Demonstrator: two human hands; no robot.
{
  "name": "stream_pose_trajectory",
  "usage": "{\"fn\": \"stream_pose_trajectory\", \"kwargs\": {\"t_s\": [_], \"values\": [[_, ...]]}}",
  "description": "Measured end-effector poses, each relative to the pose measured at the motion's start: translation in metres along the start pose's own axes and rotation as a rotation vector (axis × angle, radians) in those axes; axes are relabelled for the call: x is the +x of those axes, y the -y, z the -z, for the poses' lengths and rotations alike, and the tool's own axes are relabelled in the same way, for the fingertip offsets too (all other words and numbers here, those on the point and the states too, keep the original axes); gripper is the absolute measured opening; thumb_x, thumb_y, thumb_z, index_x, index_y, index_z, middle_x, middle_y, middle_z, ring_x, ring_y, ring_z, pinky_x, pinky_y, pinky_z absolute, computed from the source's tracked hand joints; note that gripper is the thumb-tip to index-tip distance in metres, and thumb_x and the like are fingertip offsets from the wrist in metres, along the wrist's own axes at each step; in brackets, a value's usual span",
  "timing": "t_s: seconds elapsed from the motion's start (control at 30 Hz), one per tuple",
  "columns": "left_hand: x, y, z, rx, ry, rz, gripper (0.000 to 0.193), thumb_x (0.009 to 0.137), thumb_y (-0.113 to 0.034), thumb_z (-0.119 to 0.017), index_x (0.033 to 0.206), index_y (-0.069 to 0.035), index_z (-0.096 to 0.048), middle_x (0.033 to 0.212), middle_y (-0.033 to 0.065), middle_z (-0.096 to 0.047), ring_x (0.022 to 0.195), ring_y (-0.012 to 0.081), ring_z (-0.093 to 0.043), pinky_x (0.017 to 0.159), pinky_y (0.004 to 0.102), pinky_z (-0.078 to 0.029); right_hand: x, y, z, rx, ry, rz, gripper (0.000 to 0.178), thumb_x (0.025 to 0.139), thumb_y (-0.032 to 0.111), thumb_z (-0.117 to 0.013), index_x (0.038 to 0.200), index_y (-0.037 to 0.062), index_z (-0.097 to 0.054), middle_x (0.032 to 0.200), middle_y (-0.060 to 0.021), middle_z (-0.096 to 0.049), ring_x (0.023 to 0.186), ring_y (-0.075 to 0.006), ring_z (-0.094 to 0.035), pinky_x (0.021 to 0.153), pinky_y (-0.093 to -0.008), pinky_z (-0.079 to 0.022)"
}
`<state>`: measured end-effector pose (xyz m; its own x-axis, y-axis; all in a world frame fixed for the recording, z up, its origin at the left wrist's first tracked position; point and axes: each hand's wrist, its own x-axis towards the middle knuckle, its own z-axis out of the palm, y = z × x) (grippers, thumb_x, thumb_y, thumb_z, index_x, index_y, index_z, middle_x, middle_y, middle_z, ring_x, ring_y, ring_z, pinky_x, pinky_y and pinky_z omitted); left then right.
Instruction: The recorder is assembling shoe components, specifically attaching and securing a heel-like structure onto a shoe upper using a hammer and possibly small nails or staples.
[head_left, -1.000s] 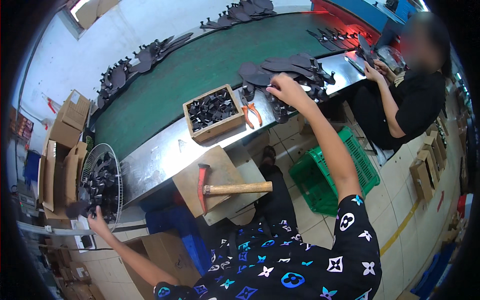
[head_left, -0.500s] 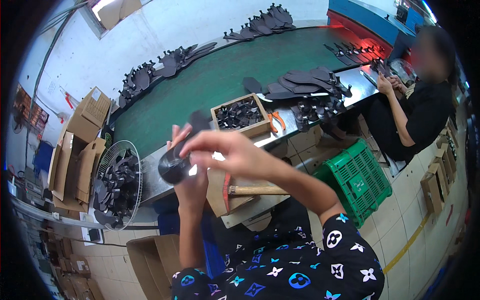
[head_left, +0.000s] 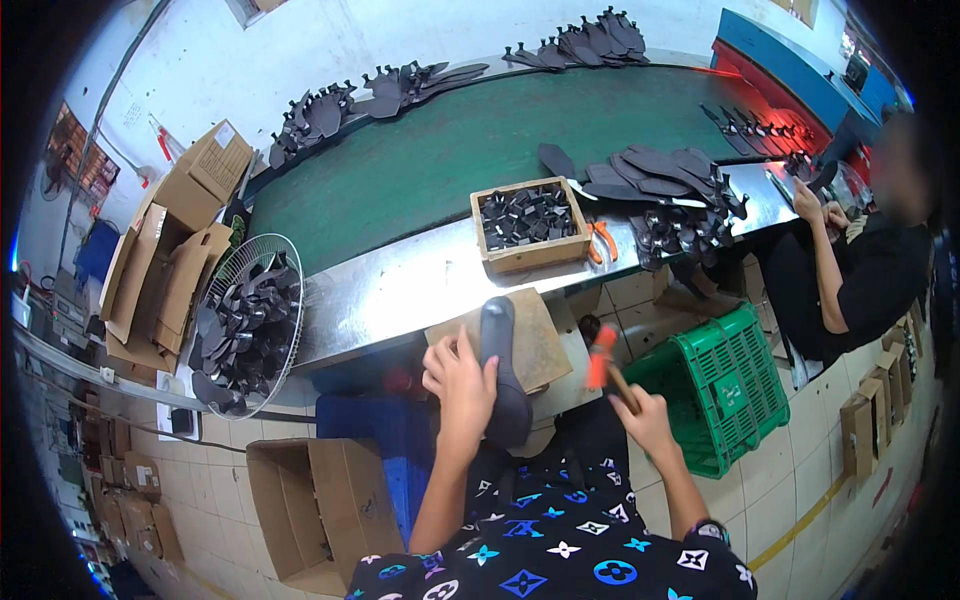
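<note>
A dark shoe sole [head_left: 508,385] lies lengthwise over the worn wooden block [head_left: 545,345] in front of me, its rounded heel end away from me and its wide end toward my body. What is under the sole is hidden. My left hand [head_left: 463,390] is at the sole's left side, fingers apart, with the thumb at its edge. To the right, my right hand [head_left: 648,422] is closed around the wooden handle of a hammer [head_left: 624,388]. The red hammer head is raised beside the block, apart from the sole and slightly blurred.
Behind the block, a wooden box [head_left: 530,258] of small black parts and orange-handled pliers [head_left: 601,243] sit on the metal edge of the green-topped bench [head_left: 400,180]. A wire basket [head_left: 297,340] of black heels stands left, a green crate [head_left: 725,390] right. A co-worker [head_left: 860,250] sits beyond, holding a sole.
The sole has come down from the air onto the block. My right hand has left the sole, moved right and picked up the hammer from the block. The view has shifted.
</note>
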<state>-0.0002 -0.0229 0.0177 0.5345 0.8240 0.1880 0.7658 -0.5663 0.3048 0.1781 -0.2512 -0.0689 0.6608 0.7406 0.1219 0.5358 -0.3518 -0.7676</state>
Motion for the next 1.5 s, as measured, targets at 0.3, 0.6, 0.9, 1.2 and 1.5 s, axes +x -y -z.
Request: {"fn": "stream_pose_trajectory", "kwargs": {"t_s": [0.3,0.6,0.9,1.2,1.5], "values": [[0.188,-0.02,-0.008,-0.026,-0.303,-0.491,0.031,0.08,-0.004,-0.065,0.112,-0.005,-0.066,0.115,0.0133,-0.062,0.111,0.032,-0.057,0.092,0.044,-0.046,-0.046,0.011,0.025,0.766,-0.406,-0.432,0.029,0.095,0.015,-0.064,0.074,0.0079,-0.047,0.052,0.004,-0.043,0.038,-0.0053,-0.04,0.036,-0.0239,-0.03],[0.268,-0.026,-0.032,0.063,-0.08,-0.655,0.008,0.077,-0.006,-0.069,0.083,-0.008,-0.075,0.085,0.014,-0.069,0.087,0.0309,-0.068,0.073,0.041,-0.055,-0.008,0.017,0.029,0.818,-0.34,-0.347,0.032,0.098,0.016,-0.062,0.073,0.0105,-0.043,0.048,0.0041,-0.039,0.032,-0.0045,-0.034,0.031,-0.0233,-0.027],[0.114,-0.072,0.074,-1.457,0.35,0.036,0.023,0.094,-0.016,-0.068,0.103,0.005,-0.07,0.091,0.0138,-0.074,0.044,0.0042,-0.048,0.04,0.0184,-0.035,0.052,0.113,0.067,0.915,-0.156,-0.07,0.023,0.092,0.009,-0.068,0.112,-0.0026,-0.066,0.074,-0.0052,-0.064,0.043,-0.0008,-0.041,0.039,-0.0172,-0.03],[-0.003,-0.061,0.095,-1.675,0.227,0.002,0.018,0.092,-0.015,-0.072,0.101,0.0,-0.071,0.079,0.0033,-0.068,0.042,0.0029,-0.045,0.037,0.0175,-0.029,0.07,0.213,0.06,0.97,0.151,0.277,0.026,0.09,0.01,-0.071,0.113,-0.0025,-0.067,0.109,-0.014,-0.072,0.051,0.0,-0.047,0.042,-0.0158,-0.034],[0.054,0.017,0.019,-0.845,-0.021,-0.23,0.045,0.083,-0.019,-0.078,0.121,-0.002,-0.062,0.11,0.0107,-0.068,0.09,0.0187,-0.065,0.079,0.0294,-0.052,0.1,0.169,0.001,0.797,0.13,0.148,0.018,0.087,0.012,-0.076,0.097,-0.0015,-0.069,0.077,-0.0039,-0.068,0.049,-0.0014,-0.045,0.043,-0.0177,-0.032]]}}
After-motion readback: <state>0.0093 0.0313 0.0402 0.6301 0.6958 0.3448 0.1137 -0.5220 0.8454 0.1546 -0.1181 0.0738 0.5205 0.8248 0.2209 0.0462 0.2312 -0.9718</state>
